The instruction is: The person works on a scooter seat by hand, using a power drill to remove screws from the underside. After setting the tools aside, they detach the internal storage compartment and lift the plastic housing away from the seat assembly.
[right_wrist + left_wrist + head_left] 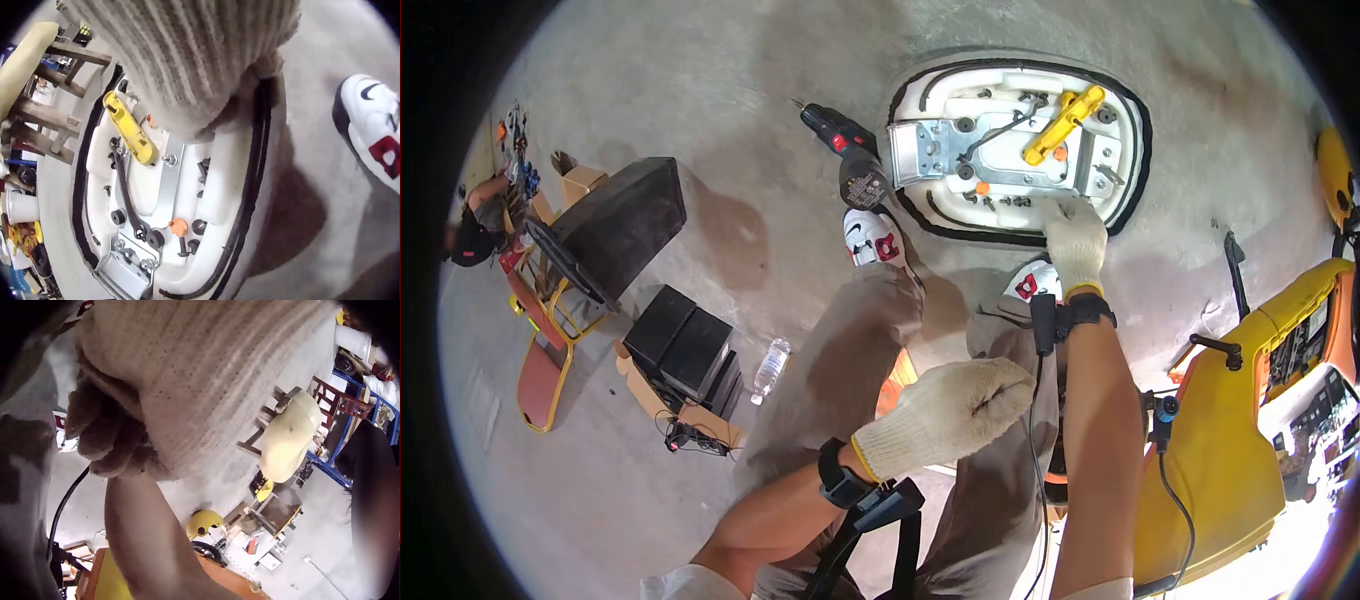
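Note:
My right hand (1076, 238), in a knitted glove, reaches down at the near right edge of a white plastic shell (945, 190) with a black rim. Its fingertips are hidden behind the glove in the right wrist view. Inside the shell lie a metal bracket plate (164, 199), a wrench (127, 194), a yellow handle-like part (130, 130), an orange cap (178, 226) and several dark bolts (182, 247). My left hand (945, 415), also gloved, hovers over my lap with its fingers curled in; nothing shows in it.
A cordless drill (850, 150) lies on the floor left of the shell, close to my shoe (875, 240). Yellow machine bodywork (1210, 440) stands on my right. A water bottle (771, 370), black boxes (680, 340) and a dark bin-like part (615, 235) are on the left.

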### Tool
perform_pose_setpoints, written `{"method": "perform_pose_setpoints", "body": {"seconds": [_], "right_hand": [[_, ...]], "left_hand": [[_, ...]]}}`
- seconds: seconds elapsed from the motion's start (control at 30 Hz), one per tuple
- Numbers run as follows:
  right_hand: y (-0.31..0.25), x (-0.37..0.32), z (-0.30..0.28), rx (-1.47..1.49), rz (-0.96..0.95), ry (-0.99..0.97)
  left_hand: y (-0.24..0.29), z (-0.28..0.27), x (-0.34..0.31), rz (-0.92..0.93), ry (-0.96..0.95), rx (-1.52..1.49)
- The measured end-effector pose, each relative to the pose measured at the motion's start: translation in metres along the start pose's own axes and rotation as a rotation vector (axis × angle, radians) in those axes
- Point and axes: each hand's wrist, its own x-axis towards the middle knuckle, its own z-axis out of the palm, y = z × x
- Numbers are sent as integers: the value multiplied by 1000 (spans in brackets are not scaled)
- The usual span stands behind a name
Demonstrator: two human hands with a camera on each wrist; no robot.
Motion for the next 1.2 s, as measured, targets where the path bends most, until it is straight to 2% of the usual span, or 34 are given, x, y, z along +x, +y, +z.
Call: {"method": "perform_pose_setpoints", "body": {"seconds": [0.1, 0.17, 0.27, 0.37, 0.43, 0.5, 0.57, 0.6, 0.63, 0.67, 0.73, 0.83, 0.97, 1.03, 1.1, 1.17, 1.2], "right_hand": [[-4, -1, -4, -88, 46, -1], [-2, -7, -4, -119, -16, 41], [-1, -18, -3, -38, -85, 105], [-15, -18, -5, 28, -45, 132], [-27, -15, -1, 31, -109, 29], [-40, -15, 10, 63, -134, 19], [-61, -18, 17, 121, -168, 27], [-69, -16, 23, 233, -130, 154], [-86, -17, 15, 278, 51, 115], [-81, -7, 22, 243, 75, 206], [-76, 7, 31, 217, 99, 298], [-73, 15, 26, 136, 145, 270], [-71, 17, 4, -23, 143, 141], [-70, 20, 0, -207, 80, 105], [-64, 20, -3, -177, 87, 91], [-63, 4, -13, -182, 6, -100], [-51, -2, -8, -165, -62, -106]], "left_hand": [[3, -2, -1, -15, 5, 3], [6, 0, -2, -33, 8, -85], [7, 2, 1, -36, 28, -93], [6, 1, 2, -45, 22, -77], [9, -4, 2, -55, 26, -109], [8, -5, 2, -71, 24, -148], [5, -7, 3, 40, 207, -337], [6, -10, 4, 60, 196, -330], [6, -13, 3, -25, 273, -423], [9, -15, 3, -118, 351, -517], [21, -20, 2, -145, 334, -511], [26, -18, 2, -178, 308, -529], [27, -17, 6, -189, 274, -492], [27, -16, 7, -166, 269, -507], [28, -16, 8, -145, 264, -519], [28, -15, 10, -176, 258, -467], [29, -15, 11, -170, 244, -463]]}}
